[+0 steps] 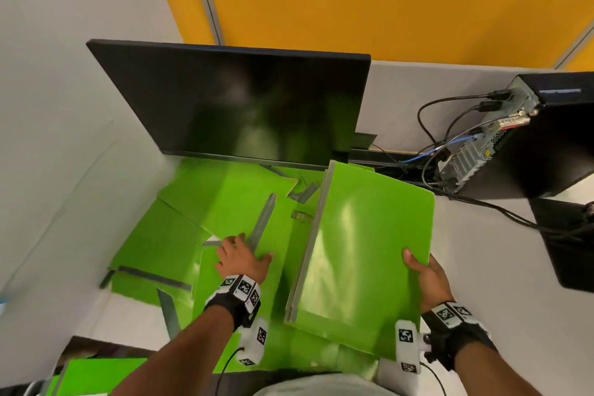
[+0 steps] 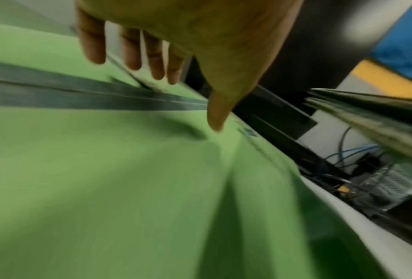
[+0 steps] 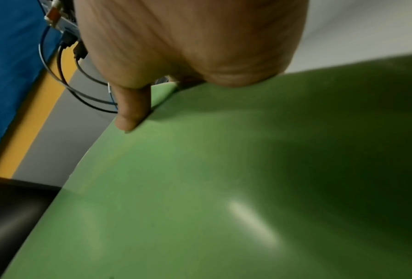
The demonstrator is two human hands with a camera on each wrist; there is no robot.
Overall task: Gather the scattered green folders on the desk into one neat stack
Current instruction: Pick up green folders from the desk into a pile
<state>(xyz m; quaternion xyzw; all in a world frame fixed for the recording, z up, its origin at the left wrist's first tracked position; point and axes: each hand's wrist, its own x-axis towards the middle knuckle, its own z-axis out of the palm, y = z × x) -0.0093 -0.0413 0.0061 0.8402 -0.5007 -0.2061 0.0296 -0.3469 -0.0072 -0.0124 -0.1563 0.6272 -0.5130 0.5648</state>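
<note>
left hand (image 1: 243,260) fingers (image 2: 130,51) spread flat on loose green folders (image 1: 225,199); right hand (image 1: 427,278) pinches a lifted folder stack (image 1: 363,244); folder count unclear.

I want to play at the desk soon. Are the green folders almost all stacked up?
Not yet. Done: a small stack of folders is gathered, and the right hand grips its edge, tilted up off the desk. In hand: the left hand reaches, fingers spread, over a flat folder. Left: several loose folders lie scattered below the monitor.
</note>
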